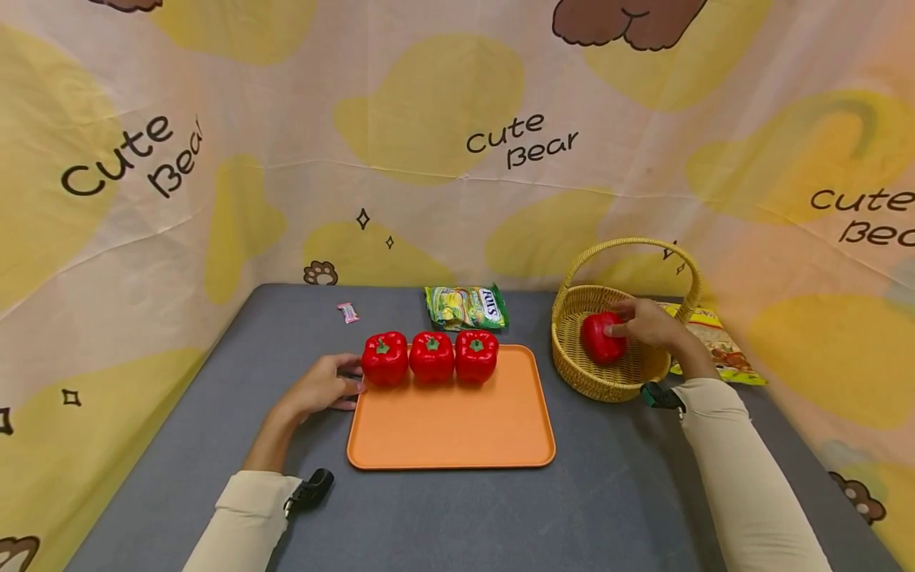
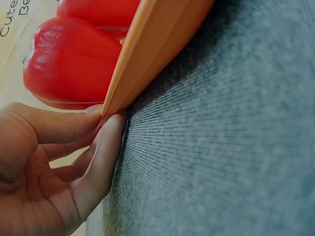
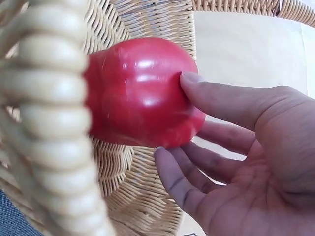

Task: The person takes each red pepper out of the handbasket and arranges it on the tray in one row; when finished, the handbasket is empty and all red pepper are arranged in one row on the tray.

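Three red bell peppers with green stems stand in a row along the back of the orange tray (image 1: 452, 433), the leftmost pepper (image 1: 384, 359) at its back left corner. At the tray's left edge, my left hand (image 1: 325, 387) pinches the rim (image 2: 114, 93) between thumb and fingers, as the left wrist view shows. Inside the wicker basket (image 1: 593, 388), my right hand (image 1: 646, 324) holds another red bell pepper (image 3: 147, 93). Its thumb lies on the pepper's side, and the other fingers curl beneath it.
Behind the tray lies a green and yellow snack bag (image 1: 466, 307), with a small pink wrapped candy (image 1: 347, 312) to its left. A yellow packet (image 1: 722, 345) lies right of the basket. The basket's tall handle (image 1: 629, 241) arches over its opening. Printed cloth hangs around the table.
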A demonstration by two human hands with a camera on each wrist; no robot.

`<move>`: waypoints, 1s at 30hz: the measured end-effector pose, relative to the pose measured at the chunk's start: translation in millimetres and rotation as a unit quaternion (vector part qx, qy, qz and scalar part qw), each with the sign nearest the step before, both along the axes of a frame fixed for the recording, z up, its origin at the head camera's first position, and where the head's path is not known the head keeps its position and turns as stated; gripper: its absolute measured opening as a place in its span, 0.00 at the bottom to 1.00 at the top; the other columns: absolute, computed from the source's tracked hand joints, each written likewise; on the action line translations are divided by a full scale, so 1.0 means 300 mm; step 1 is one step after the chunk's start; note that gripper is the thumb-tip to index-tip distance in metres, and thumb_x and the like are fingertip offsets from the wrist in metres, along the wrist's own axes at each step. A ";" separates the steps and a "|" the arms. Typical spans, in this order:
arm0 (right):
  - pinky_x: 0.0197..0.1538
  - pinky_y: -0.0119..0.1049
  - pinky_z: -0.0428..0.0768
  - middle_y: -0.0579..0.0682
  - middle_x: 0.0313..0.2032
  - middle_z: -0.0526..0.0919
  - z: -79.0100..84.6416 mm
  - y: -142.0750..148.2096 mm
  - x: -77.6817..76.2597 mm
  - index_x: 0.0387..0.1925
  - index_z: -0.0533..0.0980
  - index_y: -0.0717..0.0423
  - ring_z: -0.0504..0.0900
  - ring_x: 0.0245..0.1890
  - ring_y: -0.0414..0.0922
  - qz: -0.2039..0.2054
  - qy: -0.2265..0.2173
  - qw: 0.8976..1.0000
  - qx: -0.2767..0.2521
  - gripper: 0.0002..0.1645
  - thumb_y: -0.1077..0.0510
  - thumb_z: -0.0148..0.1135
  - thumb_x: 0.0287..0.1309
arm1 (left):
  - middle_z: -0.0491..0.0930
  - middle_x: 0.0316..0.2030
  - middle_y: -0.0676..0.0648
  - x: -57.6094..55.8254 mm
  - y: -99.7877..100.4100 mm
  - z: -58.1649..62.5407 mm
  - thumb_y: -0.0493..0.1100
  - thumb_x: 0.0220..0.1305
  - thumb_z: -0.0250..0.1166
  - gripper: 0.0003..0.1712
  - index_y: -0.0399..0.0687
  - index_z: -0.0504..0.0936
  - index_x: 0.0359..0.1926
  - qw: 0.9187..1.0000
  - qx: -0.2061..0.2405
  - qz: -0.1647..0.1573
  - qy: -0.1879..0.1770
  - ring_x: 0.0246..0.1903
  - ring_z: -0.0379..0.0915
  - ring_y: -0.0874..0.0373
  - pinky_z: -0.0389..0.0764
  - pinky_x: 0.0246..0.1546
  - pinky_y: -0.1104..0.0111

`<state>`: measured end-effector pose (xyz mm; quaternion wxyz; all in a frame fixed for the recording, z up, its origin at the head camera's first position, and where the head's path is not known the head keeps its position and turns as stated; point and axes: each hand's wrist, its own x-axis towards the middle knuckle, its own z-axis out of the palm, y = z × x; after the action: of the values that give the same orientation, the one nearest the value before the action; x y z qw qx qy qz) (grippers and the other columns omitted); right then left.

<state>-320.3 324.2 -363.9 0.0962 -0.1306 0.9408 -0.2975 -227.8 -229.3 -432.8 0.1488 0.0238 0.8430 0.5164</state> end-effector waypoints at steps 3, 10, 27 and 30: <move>0.67 0.65 0.77 0.78 0.63 0.75 -0.001 0.003 0.002 0.69 0.67 0.80 0.76 0.63 0.70 -0.003 0.001 1.000 0.020 0.39 0.54 0.66 0.72 | 0.73 0.64 0.26 0.002 0.000 0.005 0.33 0.72 0.64 0.34 0.26 0.65 0.74 1.000 0.002 -0.002 0.001 0.50 0.85 0.44 0.92 0.43 0.59; 0.66 0.67 0.76 0.80 0.64 0.72 -0.009 0.003 0.019 0.69 0.66 0.78 0.74 0.64 0.73 -0.016 -0.015 1.000 0.000 0.40 0.50 0.66 0.73 | 0.73 0.63 0.25 0.002 -0.004 0.006 0.33 0.72 0.64 0.34 0.24 0.65 0.74 1.000 0.004 -0.006 0.010 0.48 0.85 0.45 0.92 0.42 0.57; 0.63 0.60 0.81 0.76 0.65 0.73 -0.015 -0.006 0.073 0.76 0.58 0.72 0.78 0.61 0.67 -0.021 -0.002 0.999 -0.030 0.50 0.46 0.69 0.70 | 0.74 0.62 0.26 -0.004 -0.006 -0.001 0.33 0.71 0.64 0.34 0.24 0.66 0.74 1.000 -0.001 -0.007 0.012 0.47 0.85 0.46 0.92 0.42 0.57; 0.62 0.61 0.81 0.75 0.67 0.72 -0.009 -0.011 0.087 0.77 0.59 0.70 0.77 0.63 0.68 -0.025 0.005 0.999 -0.030 0.50 0.44 0.69 0.70 | 0.74 0.63 0.25 -0.005 -0.007 -0.004 0.33 0.71 0.64 0.34 0.25 0.65 0.74 1.000 -0.003 -0.006 0.010 0.47 0.85 0.45 0.92 0.42 0.57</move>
<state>-294.1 321.0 -366.8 0.0800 -0.1116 0.9351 -0.3268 -229.3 -231.5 -434.0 0.1440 0.0335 0.8458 0.5127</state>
